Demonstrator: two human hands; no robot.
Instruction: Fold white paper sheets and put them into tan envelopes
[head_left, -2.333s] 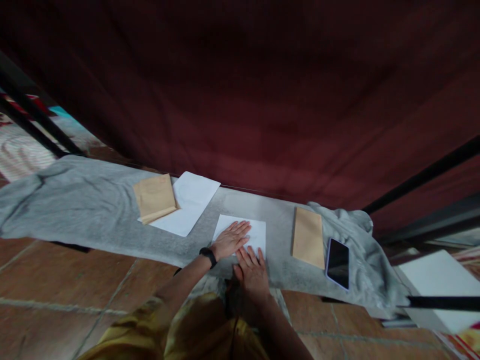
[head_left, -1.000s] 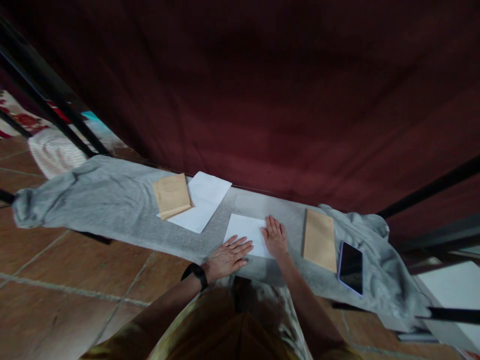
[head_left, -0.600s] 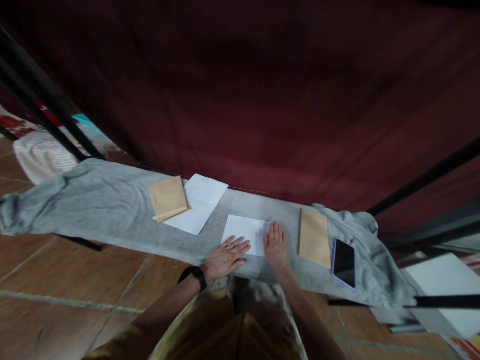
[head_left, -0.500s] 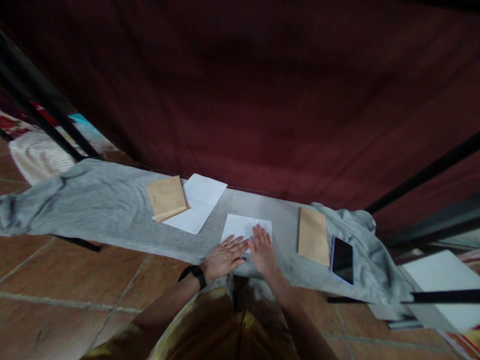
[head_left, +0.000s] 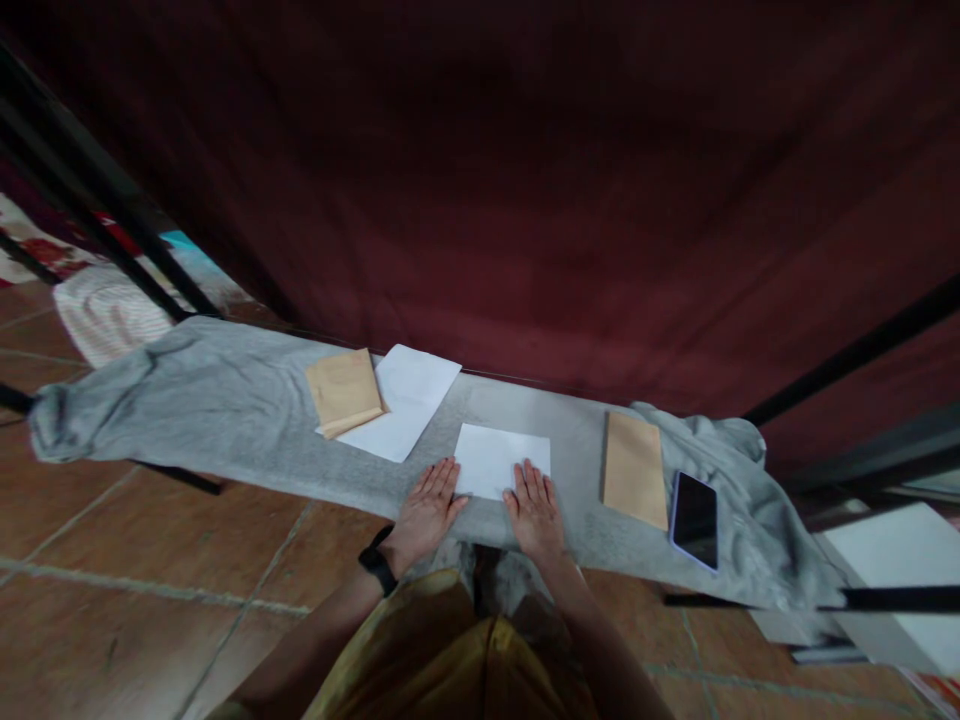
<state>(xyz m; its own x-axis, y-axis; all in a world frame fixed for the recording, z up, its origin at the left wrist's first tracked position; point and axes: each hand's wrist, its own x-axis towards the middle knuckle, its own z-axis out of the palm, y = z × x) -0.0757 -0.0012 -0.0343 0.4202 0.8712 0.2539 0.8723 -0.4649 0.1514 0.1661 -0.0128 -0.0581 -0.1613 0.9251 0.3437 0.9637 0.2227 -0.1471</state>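
The left hand [head_left: 425,510] lies flat at the near left corner of a small white sheet [head_left: 495,460], palm down, its fingers stretched forward and close together with the thumb set apart; it pinches nothing, and its index finger and thumb meet the edge of the paper while the rest of the hand is over the grey cloth [head_left: 232,405]; the right hand [head_left: 535,515] is likewise flat and palm down, its fingers slightly spread over the near right part of the same sheet, the thumb pointing inward, with nothing gripped; how hard either hand presses, I cannot tell; the sheet lies flat on the cloth between the two hands, reaching beyond the fingertips on its far side; to the left, well apart from it, a brown paper piece [head_left: 345,392] (folded or stacked, it is hard to say which) overlaps a larger white sheet [head_left: 416,390]; to the right, a brown rectangle [head_left: 634,470] lies flat, and just beside it rests a phone [head_left: 694,520] with a dark screen and a pale purple edge; a black band [head_left: 377,562] circles the left wrist; behind the cloth hangs a dark red curtain [head_left: 495,220], and below is a tiled floor [head_left: 172,540].
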